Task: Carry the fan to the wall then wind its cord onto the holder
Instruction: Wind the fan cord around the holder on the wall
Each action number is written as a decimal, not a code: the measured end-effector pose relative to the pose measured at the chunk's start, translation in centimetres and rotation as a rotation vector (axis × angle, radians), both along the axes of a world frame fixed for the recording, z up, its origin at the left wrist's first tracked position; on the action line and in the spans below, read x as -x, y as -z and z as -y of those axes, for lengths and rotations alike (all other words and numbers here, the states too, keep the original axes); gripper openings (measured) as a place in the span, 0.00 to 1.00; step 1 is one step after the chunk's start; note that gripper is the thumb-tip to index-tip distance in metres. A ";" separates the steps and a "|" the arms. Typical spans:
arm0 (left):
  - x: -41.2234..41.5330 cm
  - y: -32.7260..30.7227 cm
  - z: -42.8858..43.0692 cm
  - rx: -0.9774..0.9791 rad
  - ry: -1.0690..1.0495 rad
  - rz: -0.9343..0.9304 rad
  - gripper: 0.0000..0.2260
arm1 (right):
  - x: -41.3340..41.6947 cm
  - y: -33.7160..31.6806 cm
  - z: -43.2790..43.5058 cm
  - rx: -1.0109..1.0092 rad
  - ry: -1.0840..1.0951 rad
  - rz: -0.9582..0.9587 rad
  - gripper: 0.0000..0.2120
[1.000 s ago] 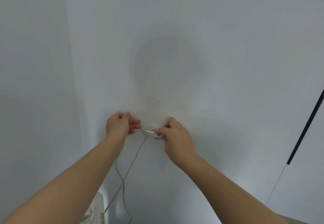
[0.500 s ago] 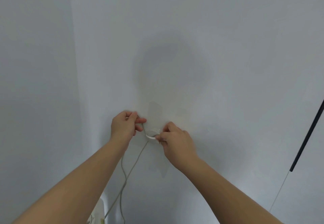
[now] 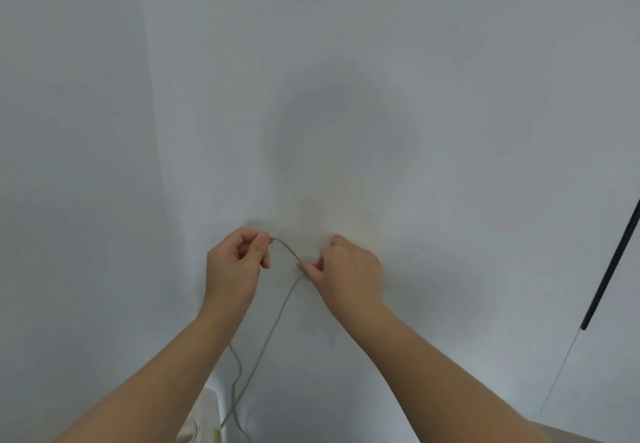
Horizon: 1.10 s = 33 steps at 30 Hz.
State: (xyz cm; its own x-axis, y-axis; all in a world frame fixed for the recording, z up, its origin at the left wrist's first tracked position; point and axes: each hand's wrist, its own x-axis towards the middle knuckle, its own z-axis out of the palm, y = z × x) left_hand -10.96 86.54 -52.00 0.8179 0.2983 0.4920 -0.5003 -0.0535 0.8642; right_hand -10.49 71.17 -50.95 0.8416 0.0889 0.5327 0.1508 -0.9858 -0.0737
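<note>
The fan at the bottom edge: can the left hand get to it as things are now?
Probably not freely: the left hand is pinching the cord up at the wall, far above the fan.

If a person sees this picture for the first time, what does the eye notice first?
Two bare hands meet low in the middle, left hand and right hand, pinching a thin pale cord between them against the white wall. A round grey shadow lies above them; the cord hangs down toward the bottom edge.
</note>
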 end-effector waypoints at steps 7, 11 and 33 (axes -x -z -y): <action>0.4 1.0 0.0 -0.063 0.043 0.046 0.08 | -0.6 -0.7 -0.6 -0.037 0.037 0.067 0.20; -0.4 2.8 0.4 -0.243 0.097 -0.069 0.12 | -0.6 -0.6 1.3 -0.255 -0.055 0.091 0.05; -0.5 5.9 1.9 -0.599 0.185 -0.250 0.10 | -0.1 1.4 8.3 -0.092 -0.445 0.107 0.09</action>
